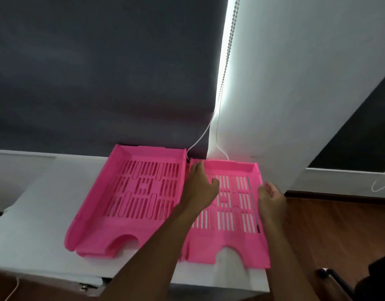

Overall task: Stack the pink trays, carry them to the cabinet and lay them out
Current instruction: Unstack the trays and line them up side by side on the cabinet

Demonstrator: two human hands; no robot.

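Note:
Two groups of pink slotted trays lie side by side on the white cabinet top [35, 235]. The left pink tray [113, 213] sits on top of at least one more, whose edges show beneath its front. The right pink tray [232, 235] lies flat near the cabinet's right end. My left hand [200, 190] grips the right tray's left wall, fingers over the rim. My right hand [271, 198] is at that tray's right wall, fingers curled against the rim.
A dark roller blind [100, 72] hangs behind the trays, its bead chain [222, 83] dangling to the cabinet top. A white wall pillar [295, 83] stands right of it. Wooden floor [339, 224] lies beyond the cabinet's right edge, with a dark chair part [330, 276] nearby.

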